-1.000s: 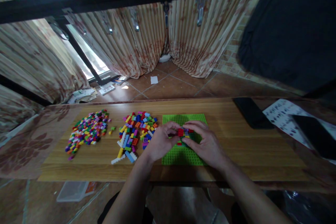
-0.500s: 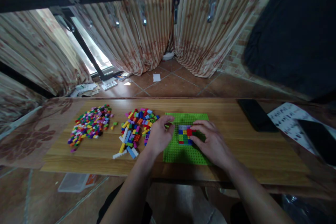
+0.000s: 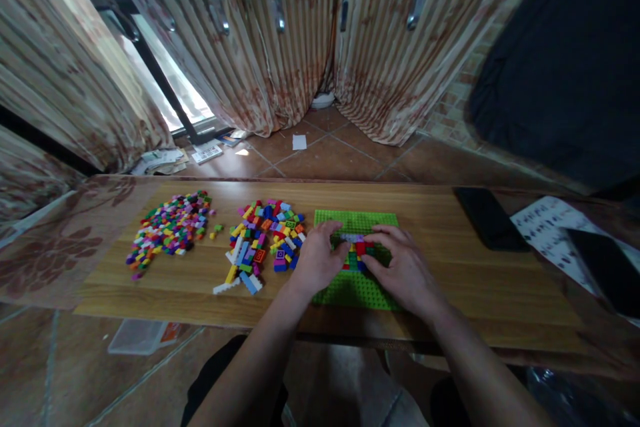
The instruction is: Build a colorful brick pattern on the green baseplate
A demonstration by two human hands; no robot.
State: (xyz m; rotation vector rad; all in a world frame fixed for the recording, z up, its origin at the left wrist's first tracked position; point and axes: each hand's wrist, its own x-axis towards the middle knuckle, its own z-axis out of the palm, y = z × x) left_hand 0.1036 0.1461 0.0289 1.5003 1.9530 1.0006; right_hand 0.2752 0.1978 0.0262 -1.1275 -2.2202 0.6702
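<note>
A bright green studded baseplate (image 3: 353,297) lies on the wooden table, carrying a low patch of coloured toy bricks (image 3: 353,265) near its middle. My right hand (image 3: 407,270) reaches in from the right, thumb and fingertips closed about a red brick (image 3: 361,249) on the patch's right side. Across from it, my left hand (image 3: 320,257) is over the plate's left half. Its thumb and forefinger are apart at the patch's left edge, which they partly cover; whether they touch the bricks I cannot tell.
Left of the plate lies a loose pile of larger bricks (image 3: 260,233), with a heap of small bricks (image 3: 173,227) farther left. A black phone (image 3: 490,219), a printed sheet (image 3: 543,223) and another dark device (image 3: 607,267) are at the right. A clear plastic box (image 3: 136,337) sits below the table.
My left hand has moved right, closer to the brick patch, and now covers its left side. My right hand stays at the red brick. The whole view has shifted slightly.
</note>
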